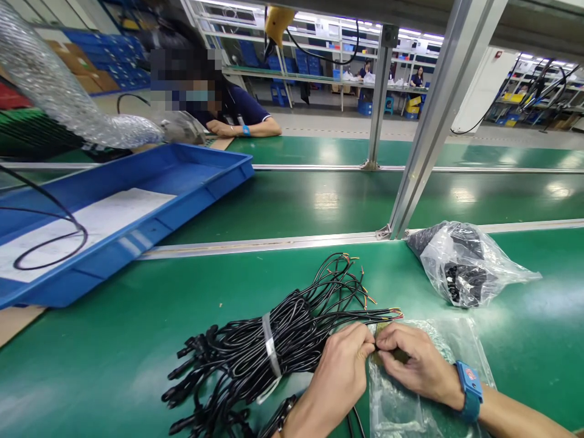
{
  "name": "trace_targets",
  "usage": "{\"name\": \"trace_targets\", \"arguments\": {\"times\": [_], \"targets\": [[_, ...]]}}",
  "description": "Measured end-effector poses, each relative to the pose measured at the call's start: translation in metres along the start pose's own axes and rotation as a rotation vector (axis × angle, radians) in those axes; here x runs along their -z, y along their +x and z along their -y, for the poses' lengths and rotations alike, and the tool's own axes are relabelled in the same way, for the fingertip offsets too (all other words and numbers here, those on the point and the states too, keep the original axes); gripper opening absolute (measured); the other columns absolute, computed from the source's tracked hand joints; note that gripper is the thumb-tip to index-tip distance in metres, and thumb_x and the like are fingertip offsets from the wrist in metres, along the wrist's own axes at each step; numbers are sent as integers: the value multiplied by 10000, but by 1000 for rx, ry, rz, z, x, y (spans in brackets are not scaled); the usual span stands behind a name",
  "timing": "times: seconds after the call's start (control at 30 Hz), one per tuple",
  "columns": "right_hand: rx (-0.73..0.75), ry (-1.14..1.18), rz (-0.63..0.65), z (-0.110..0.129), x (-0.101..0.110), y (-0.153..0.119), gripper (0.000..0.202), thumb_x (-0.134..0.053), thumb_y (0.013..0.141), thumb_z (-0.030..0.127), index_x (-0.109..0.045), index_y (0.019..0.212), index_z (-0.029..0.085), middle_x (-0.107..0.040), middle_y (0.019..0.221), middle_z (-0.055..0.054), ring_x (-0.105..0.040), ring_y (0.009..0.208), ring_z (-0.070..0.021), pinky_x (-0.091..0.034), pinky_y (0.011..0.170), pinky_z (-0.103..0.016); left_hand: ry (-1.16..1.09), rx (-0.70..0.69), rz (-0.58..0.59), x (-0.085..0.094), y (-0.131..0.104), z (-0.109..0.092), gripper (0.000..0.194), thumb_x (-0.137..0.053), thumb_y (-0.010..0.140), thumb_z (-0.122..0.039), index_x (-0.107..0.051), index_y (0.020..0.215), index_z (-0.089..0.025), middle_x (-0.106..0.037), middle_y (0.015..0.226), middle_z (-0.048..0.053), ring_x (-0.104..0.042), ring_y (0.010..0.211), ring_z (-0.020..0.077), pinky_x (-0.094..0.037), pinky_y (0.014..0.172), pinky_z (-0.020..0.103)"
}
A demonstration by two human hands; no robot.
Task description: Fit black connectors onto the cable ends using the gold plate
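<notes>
While a band (271,345) bundles the cables (298,316), left hand (342,365) and right hand (414,359) pinch a dark piece (375,347), seemingly for control.

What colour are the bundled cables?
The bundled cables are black, best seen in the head view.

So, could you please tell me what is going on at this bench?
The person's left hand and right hand meet at the fingertips, apparently pinching a small dark item mostly hidden by the fingers. To their left lies a bundle of black cables with a pale band around it. A flat clear bag lies beneath the right hand, and a bag of black pieces rests farther back.
</notes>
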State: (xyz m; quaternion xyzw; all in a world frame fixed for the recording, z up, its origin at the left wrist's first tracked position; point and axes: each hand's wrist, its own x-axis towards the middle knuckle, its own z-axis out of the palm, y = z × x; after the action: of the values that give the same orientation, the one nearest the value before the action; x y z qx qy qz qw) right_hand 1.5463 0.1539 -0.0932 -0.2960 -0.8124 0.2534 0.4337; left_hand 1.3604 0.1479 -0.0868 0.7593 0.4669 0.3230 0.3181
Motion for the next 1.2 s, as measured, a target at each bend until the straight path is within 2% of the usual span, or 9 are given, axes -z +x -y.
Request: {"name": "trace_targets", "arguments": {"times": [0.27, 0.43, 0.7, 0.9, 1.07, 1.2], "targets": [[32, -73, -9, 2, -1, -2, 209, -556, 881, 23, -565, 934, 224, -662, 831, -27, -626, 729, -143, -515, 663, -247, 41, -11, 18, -3, -3, -2, 237, -384, 890, -64, -381, 714, -222, -541, 702, 6, -519, 671, 167, -339, 607, 272], [43, -77, 21, 2, -3, 2, 194, -530, 909, 28, -567, 927, 217, -655, 825, -32, -618, 731, -146, -503, 659, -248, 52, -13, 31, -5, -2, 1, 241, -370, 899, -73, -381, 711, -225, -552, 721, 19, -524, 701, 182, -349, 628, 286], [-161, 31, 151, -5, 10, 2, 217, -578, 874, 77, -597, 1035, 221, -686, 920, -38, -633, 799, -161, -521, 712, -266, 5, 35, 130, 9, -1, -2, 163, -418, 928, -125, -438, 803, -227, -579, 816, 17, -554, 764, 184, -396, 690, 290], [-126, 46, 120, -12, 4, -2, 161, -590, 878, 88, -607, 971, 219, -683, 883, -31, -622, 778, -156, -507, 705, -264, 31, 45, 69, 8, -1, 3, 181, -422, 916, -110, -453, 778, -222, -593, 810, 25, -567, 760, 185, -398, 676, 284], [-55, 40, 63, -9, -2, 2, 146, -557, 883, 83, -603, 928, 214, -656, 806, -19, -594, 710, -143, -477, 645, -245, 38, 25, 35, 4, 0, 7, 212, -431, 913, -113, -480, 734, -216, -589, 716, 2, -552, 663, 163, -374, 620, 269], [-15, 16, 59, -7, -4, 6, 115, -538, 909, 108, -590, 906, 210, -624, 760, -11, -561, 663, -137, -450, 613, -238, 34, 4, 28, 4, 2, 11, 229, -418, 909, -104, -501, 723, -211, -601, 708, 4, -564, 660, 162, -384, 625, 266]]}}
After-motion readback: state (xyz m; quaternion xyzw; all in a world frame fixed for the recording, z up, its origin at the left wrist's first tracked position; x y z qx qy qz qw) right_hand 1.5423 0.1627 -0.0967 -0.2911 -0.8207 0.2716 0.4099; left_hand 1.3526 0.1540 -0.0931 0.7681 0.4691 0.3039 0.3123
